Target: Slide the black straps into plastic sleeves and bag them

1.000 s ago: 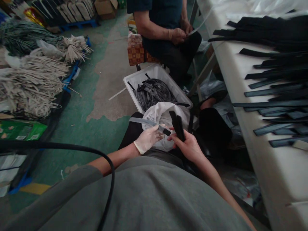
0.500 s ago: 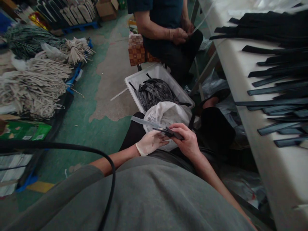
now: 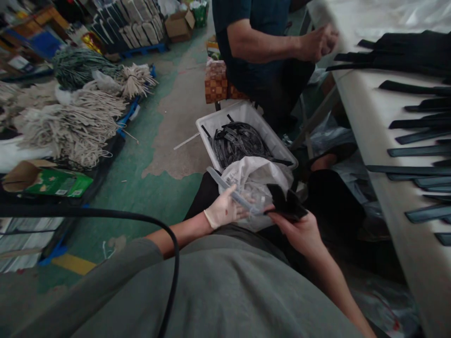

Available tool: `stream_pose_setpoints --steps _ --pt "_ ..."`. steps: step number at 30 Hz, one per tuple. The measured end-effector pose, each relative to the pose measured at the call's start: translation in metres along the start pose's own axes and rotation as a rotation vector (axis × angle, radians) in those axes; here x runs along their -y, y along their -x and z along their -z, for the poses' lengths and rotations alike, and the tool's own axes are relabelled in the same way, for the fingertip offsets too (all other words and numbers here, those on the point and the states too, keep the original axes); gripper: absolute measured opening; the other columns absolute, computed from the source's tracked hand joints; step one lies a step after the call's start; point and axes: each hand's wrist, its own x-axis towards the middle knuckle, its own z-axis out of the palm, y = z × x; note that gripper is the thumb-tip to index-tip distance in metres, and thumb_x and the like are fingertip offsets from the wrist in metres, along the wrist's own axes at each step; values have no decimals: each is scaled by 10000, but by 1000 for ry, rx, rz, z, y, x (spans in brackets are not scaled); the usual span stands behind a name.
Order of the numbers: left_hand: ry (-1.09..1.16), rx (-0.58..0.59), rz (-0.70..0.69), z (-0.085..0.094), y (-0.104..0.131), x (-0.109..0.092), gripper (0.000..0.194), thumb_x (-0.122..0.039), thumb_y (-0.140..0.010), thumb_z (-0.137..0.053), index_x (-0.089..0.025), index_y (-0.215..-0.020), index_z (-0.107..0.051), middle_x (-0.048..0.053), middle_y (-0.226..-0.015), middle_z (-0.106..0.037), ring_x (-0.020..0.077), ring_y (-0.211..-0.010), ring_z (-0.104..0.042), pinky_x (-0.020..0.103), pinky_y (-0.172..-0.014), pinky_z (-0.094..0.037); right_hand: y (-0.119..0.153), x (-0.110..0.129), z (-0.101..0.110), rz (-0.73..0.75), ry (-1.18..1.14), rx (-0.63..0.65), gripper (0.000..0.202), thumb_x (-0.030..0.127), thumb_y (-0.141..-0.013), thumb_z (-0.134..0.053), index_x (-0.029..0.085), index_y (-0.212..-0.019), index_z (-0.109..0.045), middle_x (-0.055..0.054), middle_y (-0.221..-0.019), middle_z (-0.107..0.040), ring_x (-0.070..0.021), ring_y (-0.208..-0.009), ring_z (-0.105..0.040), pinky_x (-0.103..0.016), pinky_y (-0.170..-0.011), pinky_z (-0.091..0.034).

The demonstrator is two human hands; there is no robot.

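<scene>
Nearest: black cable [image 3: 177, 253] curving over the grey shirt. Left hand [image 3: 225, 206], thin whitish glove, palm up, fingers loosely extended; translucent strip [image 3: 229, 188] lies across them. Whether the thumb pinches it, cannot tell. Right hand [image 3: 299, 230], bare, grips a splayed bunch of black strips [image 3: 287, 202] between thumb and fingers, fingertips at the translucent strip's near end.

Just beyond both, crumpled white plastic bag [image 3: 260, 169]; small dark print on it, too small to read. It overlaps the near end of a white bin [image 3: 243, 112] holding tangled dark strips [image 3: 239, 141].

Right: bench [image 3: 373, 112], long edge running away; dark flat pieces [image 3: 416, 87] lie crosswise, some ends reaching that edge. Left: green carton [image 3: 52, 180], white label patches, illegible. Worn floor [image 3: 169, 155] makes a lane between bin and pale cord bundles [image 3: 81, 126].

Farther: seated co-worker's raised hand [image 3: 319, 44], blurred, near the bench edge.
</scene>
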Motion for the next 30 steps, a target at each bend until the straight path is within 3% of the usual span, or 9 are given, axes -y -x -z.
stream_pose_setpoints --steps 4,6,8,10,12,15,18,24,30 --pt "236 -396 -443 26 -5 -64 377 -387 -988 -400 -95 -953 -636 70 -696 -682 155 -638 -673 265 -657 -535 16 10 26 -152 -224 127 227 393 -755 -731 168 -768 -748 -36 -599 -638 -107 -435 -462 -235 -404 -364" --pt "275 -454 -600 25 -5 -87 303 -310 -992 -416 -115 -891 -625 23 -624 -641 106 -549 -630 223 -629 -522 19 9 33 -185 -295 176 283 440 -735 -748 158 -753 -742 -53 -621 -637 -124 -480 -491 -237 -416 -363" --pt "154 -399 -677 16 -5 -92 188 -260 -948 -515 -136 -860 -624 -7 -602 -621 86 -496 -591 207 -592 -508 18 5 34 -206 -361 167 340 490 -722 -749 153 -769 -740 -53 -622 -627 -119 -477 -475 -232 -404 -331" --pt "-91 -295 -720 4 -6 -80 105 -248 -859 -646 -151 -898 -648 -18 -610 -627 89 -480 -573 208 -547 -493 10 -2 30 -225 -411 104 379 511 -736 -730 150 -849 -752 -26 -577 -582 -97 -444 -411 -227 -395 -287" --pt "-348 -207 -737 -5 -7 -59 256 -294 -777 -732 -165 -992 -677 -18 -634 -645 93 -496 -571 202 -525 -480 -2 -8 25 -250 -459 28 424 490 -779 -695 148 -1023 -755 28 -487 -462 -96 -448 -377 -232 -443 -325" --pt "-635 -168 -696 -10 -4 -28 419 -390 -747 -752 -184 -1107 -695 -6 -687 -673 95 -538 -576 196 -531 -475 -21 -11 25 -249 -542 -33 537 448 -813 -663 132 -1246 -679 85 -446 -276 -100 -471 -328 -256 -571 -409" --pt "-899 -157 -628 -8 1 -10 413 -421 -782 -710 -183 -1119 -718 16 -722 -696 121 -567 -590 223 -547 -492 -36 -13 30 -232 -573 -71 596 444 -792 -678 114 -1288 -650 92 -468 -282 -93 -479 -270 -265 -603 -420" --pt "-1341 -65 -613 -1 8 0 395 -390 -838 -630 -175 -1156 -723 62 -947 -755 188 -794 -671 290 -769 -547 -50 -22 42 -188 -667 -132 614 446 -763 -707 105 -1270 -657 98 -458 -291 -92 -470 -270 -286 -628 -454" --pt "-1435 -45 -489 10 11 0 424 -409 -870 -581 -184 -1211 -692 45 -938 -752 216 -955 -657 300 -871 -517 -40 -21 52 -3 -657 -169 416 404 -780 -697 148 -1103 -750 94 -435 -335 -63 -417 -261 -258 -562 -426"
